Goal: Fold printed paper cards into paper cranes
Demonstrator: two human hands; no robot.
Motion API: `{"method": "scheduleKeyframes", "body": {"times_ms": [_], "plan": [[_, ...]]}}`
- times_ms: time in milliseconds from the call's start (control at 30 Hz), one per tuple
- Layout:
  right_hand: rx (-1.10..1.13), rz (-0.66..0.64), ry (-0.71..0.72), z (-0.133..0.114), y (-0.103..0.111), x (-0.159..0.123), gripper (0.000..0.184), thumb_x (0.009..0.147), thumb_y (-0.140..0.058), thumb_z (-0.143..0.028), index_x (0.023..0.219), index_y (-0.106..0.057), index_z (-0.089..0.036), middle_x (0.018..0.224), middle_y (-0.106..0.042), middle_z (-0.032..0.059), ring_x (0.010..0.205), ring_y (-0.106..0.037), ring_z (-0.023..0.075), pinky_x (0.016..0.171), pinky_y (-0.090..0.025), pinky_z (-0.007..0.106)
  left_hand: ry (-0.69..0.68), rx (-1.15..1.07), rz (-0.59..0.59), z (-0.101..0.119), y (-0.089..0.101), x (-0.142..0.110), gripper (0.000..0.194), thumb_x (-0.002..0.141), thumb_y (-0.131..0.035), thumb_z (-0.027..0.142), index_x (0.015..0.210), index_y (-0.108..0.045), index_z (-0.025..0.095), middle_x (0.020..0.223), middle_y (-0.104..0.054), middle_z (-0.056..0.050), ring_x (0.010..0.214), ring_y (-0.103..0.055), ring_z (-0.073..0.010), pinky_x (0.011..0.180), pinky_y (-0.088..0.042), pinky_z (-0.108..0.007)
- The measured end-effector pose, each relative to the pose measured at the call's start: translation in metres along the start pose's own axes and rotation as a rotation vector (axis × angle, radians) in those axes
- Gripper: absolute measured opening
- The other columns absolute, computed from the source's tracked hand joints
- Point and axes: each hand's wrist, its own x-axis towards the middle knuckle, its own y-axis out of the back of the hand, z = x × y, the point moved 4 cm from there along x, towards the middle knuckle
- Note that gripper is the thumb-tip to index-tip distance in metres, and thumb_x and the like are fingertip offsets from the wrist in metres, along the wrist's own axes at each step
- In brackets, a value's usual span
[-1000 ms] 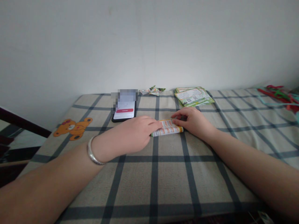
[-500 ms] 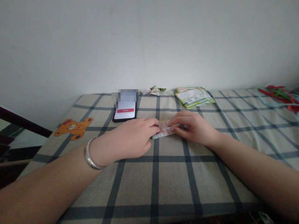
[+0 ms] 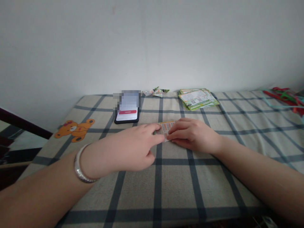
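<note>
Strip (image 3: 166, 126) of printed paper lies on the checked cloth (image 3: 142, 190) between both hands, near side of the phone (image 3: 127, 117) and stack (image 3: 198, 98). Left hand (image 3: 133, 144): fingertips pressing its left end, thumb off, no pinch. Right hand (image 3: 197, 134): fingers bunched over the right end; can't tell if pinching. Progress, my read: strip looks folded narrow, fold count hidden. One folded paper piece (image 3: 158, 92) sits at far edge, seemingly done. Sheets in stack, far right of strip, look flat, unfolded.
</note>
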Motion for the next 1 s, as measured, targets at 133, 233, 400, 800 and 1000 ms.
{"method": "scheduleKeyframes", "body": {"times_ms": [133, 233, 400, 800, 1000], "plan": [[-0.019, 0.010, 0.007, -0.0011, -0.0004, -0.0008, 0.027, 0.097, -0.048, -0.030, 0.101, -0.074, -0.023, 0.099, -0.071, 0.0061, 0.095, -0.063, 0.0188, 0.084, -0.050, 0.033, -0.004, -0.025, -0.023, -0.0012, -0.0015, -0.0011, 0.042, 0.081, -0.051, 0.022, 0.121, -0.059, 0.028, 0.138, -0.051, -0.009, 0.116, -0.059, -0.0272, 0.098, -0.049, -0.042], [-0.028, 0.004, 0.003, -0.0019, -0.0009, -0.0016, 0.027, 0.097, -0.048, -0.030, 0.101, -0.074, -0.023, 0.099, -0.070, 0.0058, 0.092, -0.063, 0.0179, 0.081, -0.050, 0.032, -0.011, -0.035, -0.034, -0.0028, -0.0012, -0.0006, 0.037, 0.082, -0.050, 0.021, 0.116, -0.063, 0.028, 0.136, -0.052, -0.007, 0.112, -0.061, -0.0248, 0.097, -0.050, -0.040], [-0.054, -0.010, -0.006, -0.0036, -0.0004, -0.0025, 0.026, 0.097, -0.049, -0.029, 0.096, -0.073, -0.022, 0.094, -0.069, 0.0046, 0.086, -0.061, 0.0164, 0.075, -0.048, 0.030, -0.078, -0.045, -0.036, -0.0007, 0.0039, 0.0024, 0.036, 0.083, -0.048, 0.017, 0.114, -0.064, 0.024, 0.127, -0.057, -0.007, 0.122, -0.053, -0.0232, 0.107, -0.042, -0.039], [-0.117, -0.044, 0.071, -0.0071, -0.0013, -0.0076, 0.026, 0.096, -0.050, -0.022, 0.114, -0.068, -0.024, 0.103, -0.070, 0.0020, 0.094, -0.060, 0.0175, 0.078, -0.046, 0.031, -0.088, -0.060, -0.059, -0.0010, 0.0041, 0.0026, 0.040, 0.083, -0.047, 0.015, 0.117, -0.063, 0.029, 0.126, -0.056, -0.002, 0.121, -0.053, -0.0199, 0.107, -0.042, -0.037], [-0.144, -0.035, 0.092, -0.0102, 0.0005, -0.0062, 0.026, 0.098, -0.047, -0.026, 0.112, -0.069, -0.023, 0.100, -0.070, 0.0018, 0.093, -0.060, 0.0173, 0.077, -0.047, 0.031, -0.095, -0.032, -0.042, -0.0010, 0.0033, 0.0031, 0.036, 0.082, -0.048, 0.015, 0.113, -0.063, 0.027, 0.122, -0.057, -0.004, 0.119, -0.052, -0.0215, 0.106, -0.042, -0.039]]}}
